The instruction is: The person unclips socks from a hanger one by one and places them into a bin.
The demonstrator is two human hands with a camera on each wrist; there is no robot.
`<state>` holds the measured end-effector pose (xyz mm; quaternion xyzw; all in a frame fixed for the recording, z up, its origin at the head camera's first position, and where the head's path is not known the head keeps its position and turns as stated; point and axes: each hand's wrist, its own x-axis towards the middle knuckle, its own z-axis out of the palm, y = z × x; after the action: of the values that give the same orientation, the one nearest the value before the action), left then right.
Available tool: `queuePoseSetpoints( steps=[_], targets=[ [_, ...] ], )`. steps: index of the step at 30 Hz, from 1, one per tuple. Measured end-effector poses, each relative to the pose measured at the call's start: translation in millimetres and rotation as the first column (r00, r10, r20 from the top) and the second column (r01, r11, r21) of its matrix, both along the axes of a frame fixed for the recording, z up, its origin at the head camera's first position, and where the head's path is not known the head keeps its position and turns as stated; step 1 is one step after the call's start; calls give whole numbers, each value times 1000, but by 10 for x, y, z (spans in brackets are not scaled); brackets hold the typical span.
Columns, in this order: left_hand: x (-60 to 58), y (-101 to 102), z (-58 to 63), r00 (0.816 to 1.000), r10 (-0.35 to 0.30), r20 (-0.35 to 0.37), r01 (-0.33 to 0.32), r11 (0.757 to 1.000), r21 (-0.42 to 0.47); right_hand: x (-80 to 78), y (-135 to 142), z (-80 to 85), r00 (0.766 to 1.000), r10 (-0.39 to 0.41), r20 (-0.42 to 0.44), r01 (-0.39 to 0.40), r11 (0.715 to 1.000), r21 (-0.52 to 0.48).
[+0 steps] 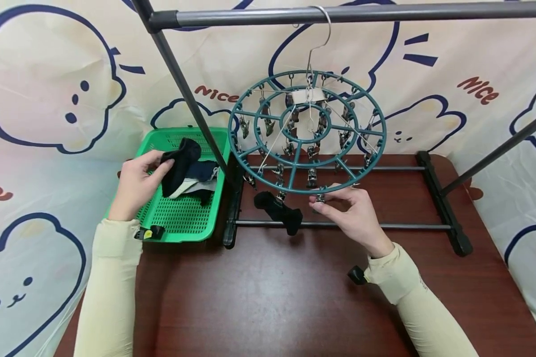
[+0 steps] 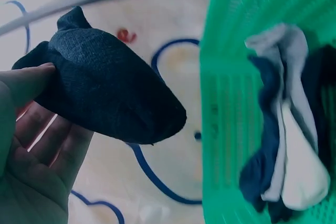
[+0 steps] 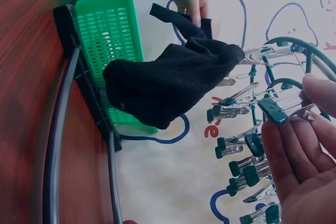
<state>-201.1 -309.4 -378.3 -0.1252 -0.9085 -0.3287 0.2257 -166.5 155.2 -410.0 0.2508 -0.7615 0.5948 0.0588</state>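
Note:
My left hand pinches a black sock at its edge, between thumb and fingers, above a green basket. In the left wrist view this sock hangs out to the right of the thumb. At the front rim of a round green clip hanger, my right hand grips a metal clip with green-coated ends; nothing is in the clip's bite. Just left of that hand, a second black sock dangles from another clip.
The hanger hooks onto the top bar of a dark metal rack. One slanted rack leg passes between basket and hanger. Grey, white and navy socks lie in the basket. Several other clips hang under the rings, over a brown table.

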Motion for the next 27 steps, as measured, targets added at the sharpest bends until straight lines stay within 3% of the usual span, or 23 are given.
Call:
queuePoseSetpoints(
  steps=[6, 14, 27],
  targets=[
    [-128, -220, -77, 995, 88, 47, -88, 996, -7, 15, 34, 9, 1000, -9, -3, 9, 1000, 8],
    [-296, -432, -141, 982, 143, 122, -139, 989, -46, 13, 46, -5, 1000, -12, -1, 12, 1000, 10],
    [-467, -673, -269, 934, 231, 272, -201, 970, -135, 11, 50, 24, 1000, -14, 10, 14, 1000, 10]
  ],
)
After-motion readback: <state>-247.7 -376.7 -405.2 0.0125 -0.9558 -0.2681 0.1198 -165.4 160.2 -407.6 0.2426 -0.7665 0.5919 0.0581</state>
